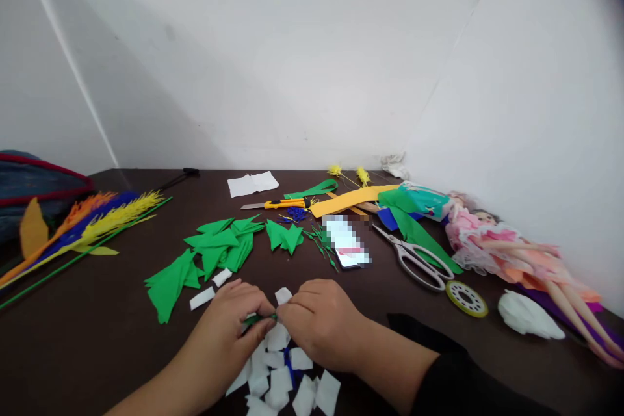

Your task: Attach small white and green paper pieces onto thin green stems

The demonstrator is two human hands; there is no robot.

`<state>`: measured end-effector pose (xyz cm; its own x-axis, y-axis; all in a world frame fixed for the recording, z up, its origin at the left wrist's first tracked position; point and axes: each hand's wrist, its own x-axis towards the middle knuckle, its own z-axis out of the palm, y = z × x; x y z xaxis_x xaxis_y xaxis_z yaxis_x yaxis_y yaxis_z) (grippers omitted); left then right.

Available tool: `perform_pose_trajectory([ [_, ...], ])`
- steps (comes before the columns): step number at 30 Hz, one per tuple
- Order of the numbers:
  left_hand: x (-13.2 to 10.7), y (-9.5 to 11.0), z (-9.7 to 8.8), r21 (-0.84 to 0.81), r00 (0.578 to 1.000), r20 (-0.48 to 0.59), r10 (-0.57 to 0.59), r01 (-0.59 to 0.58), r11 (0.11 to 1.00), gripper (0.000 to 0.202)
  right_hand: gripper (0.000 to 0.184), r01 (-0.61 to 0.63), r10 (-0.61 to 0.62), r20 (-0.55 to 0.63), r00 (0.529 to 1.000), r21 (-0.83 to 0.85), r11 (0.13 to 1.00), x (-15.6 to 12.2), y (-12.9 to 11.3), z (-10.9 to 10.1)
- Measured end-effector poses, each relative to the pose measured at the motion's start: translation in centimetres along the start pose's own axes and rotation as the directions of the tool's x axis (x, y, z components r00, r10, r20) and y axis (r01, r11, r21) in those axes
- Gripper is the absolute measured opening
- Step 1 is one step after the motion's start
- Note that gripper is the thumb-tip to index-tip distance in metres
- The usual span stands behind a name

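My left hand [229, 318] and my right hand [319, 322] meet low in the middle of the dark table [97, 325]. Both are closed in a pinch on a small green strip [260, 319] held between their fingertips. Under and around the hands lie several white paper squares [277, 377] and a bit of blue. Just beyond the hands is a heap of green paper triangles [214, 250].
Scissors [414, 259], a phone [347, 244], a yellow utility knife [277, 204], yellow and green strips and a tape roll [467, 298] lie mid-right. A doll [517, 253] and a white wad [529, 315] lie at right. Feathery paper stems [82, 227] lie at left.
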<state>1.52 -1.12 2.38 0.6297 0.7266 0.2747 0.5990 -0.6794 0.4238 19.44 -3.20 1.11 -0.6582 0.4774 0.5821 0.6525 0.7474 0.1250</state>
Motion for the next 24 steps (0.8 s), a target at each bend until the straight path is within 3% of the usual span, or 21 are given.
perform_pose_trajectory([
  [4, -0.36, -0.29, 0.33, 0.057, 0.999, -0.037, 0.017, -0.015, 0.998, 0.007, 0.02, -0.037, 0.037, -0.004, 0.999, 0.032, 0.999, -0.04, -0.07, 0.3],
  [12, -0.21, -0.16, 0.02, 0.02, 0.997, 0.063, 0.042, -0.043, 0.999, 0.015, 0.017, 0.01, -0.01, -0.007, 1.0, 0.016, 1.0, -0.6, 0.06, 0.18],
  [18, -0.26, -0.46, 0.71, 0.075, 0.999, 0.041, 0.033, -0.036, 0.997, 0.013, 0.011, -0.018, 0.018, 0.006, 1.0, 0.063, 0.998, -0.86, -0.25, 0.2],
  [24, -0.56, -0.75, 0.86, 0.101, 0.995, -0.036, 0.095, -0.091, 0.991, 0.004, 0.008, -0.054, 0.055, -0.013, 0.998, 0.106, 0.993, -0.96, -0.55, 0.27],
])
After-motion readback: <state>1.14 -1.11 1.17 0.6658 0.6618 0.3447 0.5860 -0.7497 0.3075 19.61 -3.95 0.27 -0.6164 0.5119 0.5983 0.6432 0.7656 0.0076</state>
